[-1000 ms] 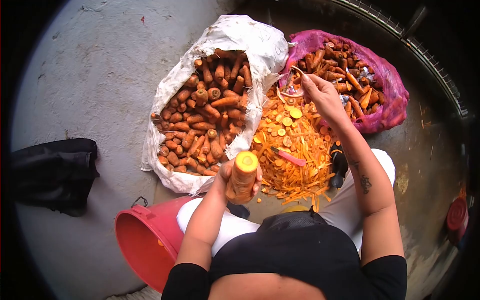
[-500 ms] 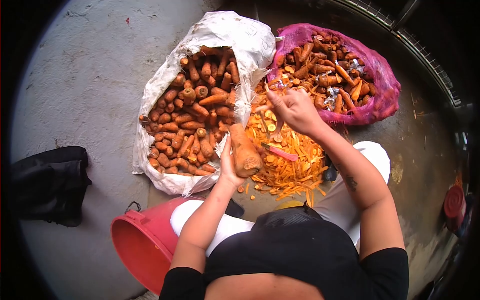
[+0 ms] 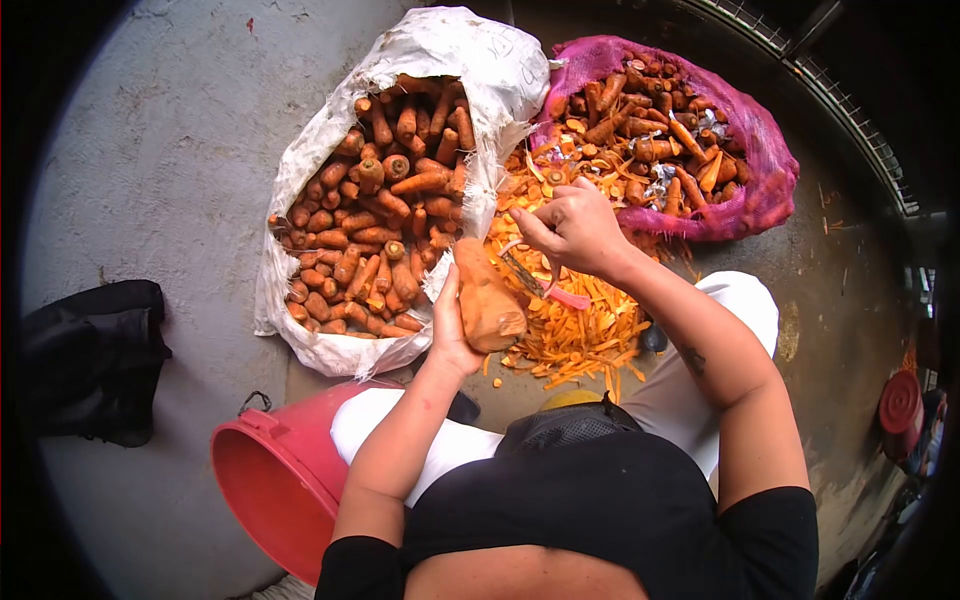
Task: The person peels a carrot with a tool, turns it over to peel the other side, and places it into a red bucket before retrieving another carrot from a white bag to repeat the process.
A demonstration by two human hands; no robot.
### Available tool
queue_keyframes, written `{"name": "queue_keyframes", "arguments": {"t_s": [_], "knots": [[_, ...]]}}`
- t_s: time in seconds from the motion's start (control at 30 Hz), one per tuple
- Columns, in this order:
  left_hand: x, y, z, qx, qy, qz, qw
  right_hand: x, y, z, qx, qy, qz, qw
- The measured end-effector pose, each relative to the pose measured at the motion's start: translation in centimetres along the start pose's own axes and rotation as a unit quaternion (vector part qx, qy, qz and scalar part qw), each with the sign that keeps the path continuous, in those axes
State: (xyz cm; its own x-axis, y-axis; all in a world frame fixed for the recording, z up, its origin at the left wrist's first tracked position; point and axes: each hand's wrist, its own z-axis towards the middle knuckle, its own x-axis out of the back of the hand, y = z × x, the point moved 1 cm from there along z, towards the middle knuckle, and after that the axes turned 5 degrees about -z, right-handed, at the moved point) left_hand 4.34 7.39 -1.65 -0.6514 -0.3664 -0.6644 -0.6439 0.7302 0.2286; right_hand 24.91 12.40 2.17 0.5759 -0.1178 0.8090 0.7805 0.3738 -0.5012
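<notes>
Since a second ago the right hand (image 3: 575, 225) has come back from over the pink mesh bag (image 3: 772, 190) and now sits just above the carrot (image 3: 487, 295), with the slim metal peeler (image 3: 520, 268) in its closed fingers laid against the carrot's upper flank. The left hand (image 3: 450, 335) has tipped the carrot over. A second ago the cut end faced the camera; now the root lies slanted, thick end toward the person and narrow end toward the white sack (image 3: 440, 50). Judging from this, the reach away is over and a peeling stroke is starting along the carrot's length.

Both grips are closed. The left palm and thumb cup the carrot from its left side near the thick end, and the right grip pinches the peeler's handle.

The carrot is held in the air over the edge of the heap of orange peelings (image 3: 590, 335), between the sack of unpeeled carrots and the person's knees. It is stout, blunt-ended and dull brownish orange, so most of its skin seems to be still on. A pink-handled tool (image 3: 568, 297) lies on the peelings just under the right hand. A red bucket (image 3: 270, 480) stands by the left knee on the concrete floor (image 3: 170, 150).
</notes>
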Motion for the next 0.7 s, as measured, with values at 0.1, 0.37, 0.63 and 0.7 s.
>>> {"name": "queue_keyframes", "arguments": {"t_s": [0.1,0.37,0.63,0.7], "knots": [[-0.7,-0.1,-0.1,-0.016,-0.009,0.04,0.999,-0.2,-0.2,0.0,0.008,-0.004,-0.008,1.0],[-0.9,-0.3,0.3,0.027,-0.03,0.067,0.997,-0.8,-1.8,-0.4,0.07,0.01,0.009,0.997],[-0.5,-0.6,1.2,0.063,0.04,0.091,0.993,-1.4,-3.1,-1.1,0.159,0.032,0.029,0.986],[-0.7,-0.8,1.0,0.063,0.04,0.092,0.993,-1.2,-3.1,-1.2,0.167,0.031,0.023,0.985]]}}
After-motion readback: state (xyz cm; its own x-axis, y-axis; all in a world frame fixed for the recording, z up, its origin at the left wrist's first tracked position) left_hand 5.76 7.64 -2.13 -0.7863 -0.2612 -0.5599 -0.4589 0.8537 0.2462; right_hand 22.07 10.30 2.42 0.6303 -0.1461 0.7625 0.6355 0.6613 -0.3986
